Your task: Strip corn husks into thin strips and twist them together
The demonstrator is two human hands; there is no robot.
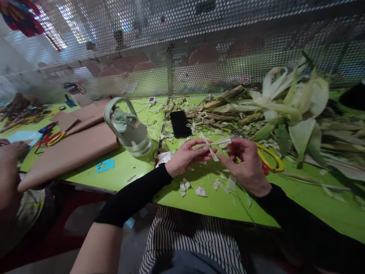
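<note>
Above the green table (176,190), my left hand (186,156) pinches crossed strips of pale corn husk (212,144) between thumb and fingers. My right hand (246,161) grips the far end of one strip, its fingers curled and thumb reaching left. The strips cross close to my left fingertips, and a short end points down between the hands. Small husk scraps (201,191) lie on the table below. Just right of my right hand are scissors with yellow and red handles (270,156), partly hidden by it.
A black phone (180,124) and a clear water bottle (129,129) stand or lie beyond my left hand. Heaped corn husks (293,102) cover the right side. Rolled brown paper (82,152) lies left, near another person's hand (11,156). A perforated metal screen (148,57) rises behind.
</note>
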